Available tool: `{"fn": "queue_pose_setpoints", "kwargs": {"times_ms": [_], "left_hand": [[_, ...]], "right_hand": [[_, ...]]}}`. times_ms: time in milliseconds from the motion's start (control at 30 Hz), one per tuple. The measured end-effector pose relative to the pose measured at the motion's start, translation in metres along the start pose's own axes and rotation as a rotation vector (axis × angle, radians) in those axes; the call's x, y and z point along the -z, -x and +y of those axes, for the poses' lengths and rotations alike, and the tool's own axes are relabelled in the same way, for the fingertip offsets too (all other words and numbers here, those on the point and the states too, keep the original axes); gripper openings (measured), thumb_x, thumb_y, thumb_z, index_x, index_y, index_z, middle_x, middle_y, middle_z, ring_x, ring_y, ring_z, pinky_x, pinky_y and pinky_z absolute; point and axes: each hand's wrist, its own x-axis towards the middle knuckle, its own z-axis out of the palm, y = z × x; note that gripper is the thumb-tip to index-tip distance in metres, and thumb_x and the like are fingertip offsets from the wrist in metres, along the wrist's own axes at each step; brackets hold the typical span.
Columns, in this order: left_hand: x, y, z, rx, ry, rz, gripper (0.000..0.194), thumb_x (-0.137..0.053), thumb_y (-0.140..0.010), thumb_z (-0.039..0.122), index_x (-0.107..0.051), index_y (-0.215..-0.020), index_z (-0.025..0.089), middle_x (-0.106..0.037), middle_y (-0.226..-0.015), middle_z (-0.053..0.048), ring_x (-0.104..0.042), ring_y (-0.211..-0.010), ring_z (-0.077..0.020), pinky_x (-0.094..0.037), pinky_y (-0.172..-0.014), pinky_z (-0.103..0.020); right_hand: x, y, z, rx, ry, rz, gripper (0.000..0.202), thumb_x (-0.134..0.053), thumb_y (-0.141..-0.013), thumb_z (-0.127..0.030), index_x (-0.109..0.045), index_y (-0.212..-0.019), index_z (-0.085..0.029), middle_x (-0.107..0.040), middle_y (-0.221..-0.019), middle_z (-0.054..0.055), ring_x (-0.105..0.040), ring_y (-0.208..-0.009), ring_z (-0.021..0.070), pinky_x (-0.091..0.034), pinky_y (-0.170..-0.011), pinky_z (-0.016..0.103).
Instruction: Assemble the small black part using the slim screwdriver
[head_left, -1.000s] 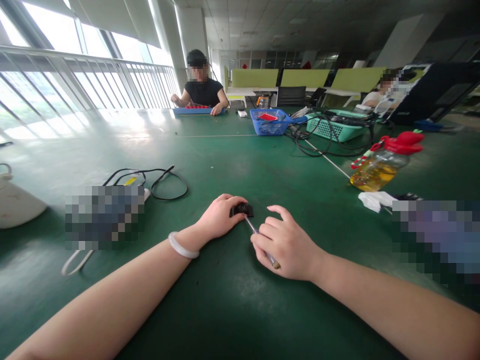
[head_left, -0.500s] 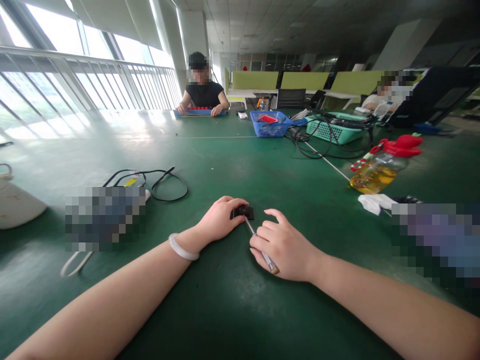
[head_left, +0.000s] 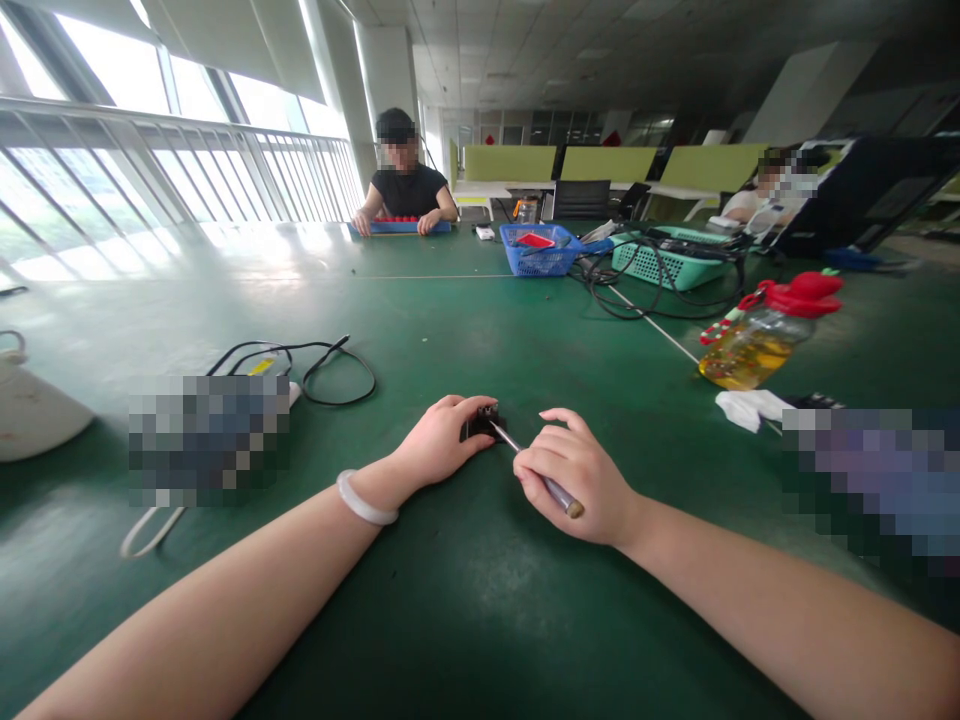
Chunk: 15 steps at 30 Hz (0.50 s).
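Note:
In the head view, my left hand (head_left: 437, 440) is closed around a small black part (head_left: 487, 422) on the green table (head_left: 465, 610), thumb on its near side and fingers on its far side. Part of that black piece is hidden by the hand, and I cannot make out what it is. My right hand (head_left: 574, 470) grips a screwdriver (head_left: 559, 496) with a translucent handle. Its thin metal shaft points up and left, and the tip is at the black part. The right index finger is raised off the tool.
A coiled black cable (head_left: 337, 370) lies at left beyond a blurred-out item. A red-lidded bottle (head_left: 765, 335) stands at right near a white cloth (head_left: 750, 407). Farther back are a blue basket (head_left: 536, 260), a green basket (head_left: 660, 265) with cables, and a person (head_left: 409, 190) seated opposite.
My right hand has shifted slightly right and up, and the screwdriver now lies at a flatter slant with its handle farther right. My left hand stays on the black part.

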Motion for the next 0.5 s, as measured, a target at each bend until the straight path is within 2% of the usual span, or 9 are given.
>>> {"fn": "queue_pose_setpoints", "kwargs": {"times_ms": [367,500], "left_hand": [[-0.0002,-0.0011,0.001,0.007,-0.011,0.0,0.052,-0.063,-0.08,0.034,-0.052,-0.129,0.024,-0.063,-0.114,-0.008,-0.058,-0.106,-0.0235,-0.046,-0.096,-0.037],[-0.0002,-0.0004,0.0019,0.019,-0.026,-0.003,0.058,-0.062,-0.08,0.033,-0.046,-0.135,0.022,-0.064,-0.114,-0.01,-0.057,-0.108,-0.0245,-0.046,-0.096,-0.039]], "right_hand": [[-0.0012,-0.0026,0.0087,-0.262,-0.106,0.039,0.015,-0.048,-0.088,-0.02,-0.058,-0.076,-0.021,-0.066,-0.072,-0.001,-0.057,-0.067,0.0131,-0.035,-0.091,0.037],[-0.0008,-0.0014,0.01,-0.319,-0.137,0.132,0.019,-0.049,-0.089,-0.022,-0.058,-0.072,-0.021,-0.065,-0.068,-0.001,-0.057,-0.066,0.0143,-0.04,-0.083,0.034]]}}
